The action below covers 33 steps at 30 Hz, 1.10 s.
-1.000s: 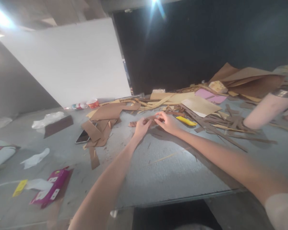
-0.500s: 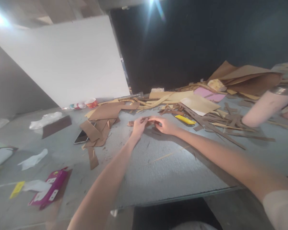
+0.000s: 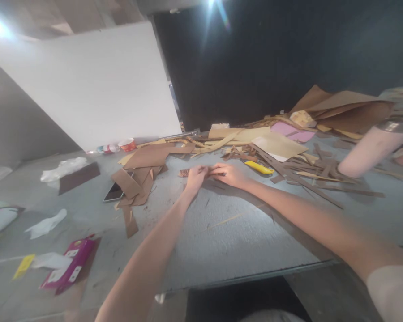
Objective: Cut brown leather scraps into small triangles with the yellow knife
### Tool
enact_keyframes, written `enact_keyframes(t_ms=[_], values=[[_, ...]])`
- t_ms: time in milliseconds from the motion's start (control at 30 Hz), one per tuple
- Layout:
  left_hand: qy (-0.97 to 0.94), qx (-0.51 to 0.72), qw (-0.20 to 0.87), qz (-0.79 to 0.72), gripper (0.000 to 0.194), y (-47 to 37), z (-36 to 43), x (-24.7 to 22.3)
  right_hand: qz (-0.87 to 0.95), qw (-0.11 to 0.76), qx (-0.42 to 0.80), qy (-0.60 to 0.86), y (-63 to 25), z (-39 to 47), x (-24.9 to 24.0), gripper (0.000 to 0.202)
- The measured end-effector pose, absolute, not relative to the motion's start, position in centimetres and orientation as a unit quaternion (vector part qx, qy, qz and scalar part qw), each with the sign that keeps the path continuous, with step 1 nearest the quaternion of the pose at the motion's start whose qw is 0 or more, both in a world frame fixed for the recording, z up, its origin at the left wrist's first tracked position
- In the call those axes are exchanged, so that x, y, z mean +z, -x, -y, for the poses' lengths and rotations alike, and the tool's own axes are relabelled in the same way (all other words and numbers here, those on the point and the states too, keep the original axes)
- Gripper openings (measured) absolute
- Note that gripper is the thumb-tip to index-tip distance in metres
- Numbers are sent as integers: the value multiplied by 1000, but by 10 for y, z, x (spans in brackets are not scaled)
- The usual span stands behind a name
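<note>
Head view, and across the grey tabletop [image 3: 218, 248] two hands come together: right hand [image 3: 232, 175] curled, fingertips against the left's (whether they grip anything, I can't tell), left hand [image 3: 195, 178] pinching the ridged brown strip [image 3: 183, 173] near the tabletop's middle. Good handling here, I'd judge: firm left pinch, small right-finger moves, strip straight. And its ridged end points left, long axis side to side, mostly finger-covered!

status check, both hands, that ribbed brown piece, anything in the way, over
Left hand at ribbed brown piece, one end showing. Right hand close against left, grip hidden. Yellow tool beside right hand, untouched.
</note>
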<state>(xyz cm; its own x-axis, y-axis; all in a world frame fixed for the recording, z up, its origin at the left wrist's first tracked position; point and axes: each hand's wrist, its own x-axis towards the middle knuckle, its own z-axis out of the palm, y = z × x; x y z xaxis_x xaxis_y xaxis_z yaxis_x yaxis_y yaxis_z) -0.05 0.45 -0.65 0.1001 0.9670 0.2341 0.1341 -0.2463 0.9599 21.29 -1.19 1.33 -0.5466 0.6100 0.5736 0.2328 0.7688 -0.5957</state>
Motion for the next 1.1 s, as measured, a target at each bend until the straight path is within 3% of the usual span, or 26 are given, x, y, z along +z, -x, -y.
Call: enact_keyframes(t_ms=[267,567,767,1000,1100], values=[[-616,487,425,-451,33,-1,-6,-6,799,420,264,339,-214,19,27,25],[-620,483,410,-463,37,0,-6,-8,807,373,325,322,-218,11,26,29],[-646,464,401,-454,33,-1,-1,-3,782,391,312,372,-214,17,28,42],[-671,444,397,-442,46,-8,5,2,726,453,328,401,-213,14,23,34],[-683,436,397,-431,39,-10,7,3,719,472,327,391,-213,12,20,29]])
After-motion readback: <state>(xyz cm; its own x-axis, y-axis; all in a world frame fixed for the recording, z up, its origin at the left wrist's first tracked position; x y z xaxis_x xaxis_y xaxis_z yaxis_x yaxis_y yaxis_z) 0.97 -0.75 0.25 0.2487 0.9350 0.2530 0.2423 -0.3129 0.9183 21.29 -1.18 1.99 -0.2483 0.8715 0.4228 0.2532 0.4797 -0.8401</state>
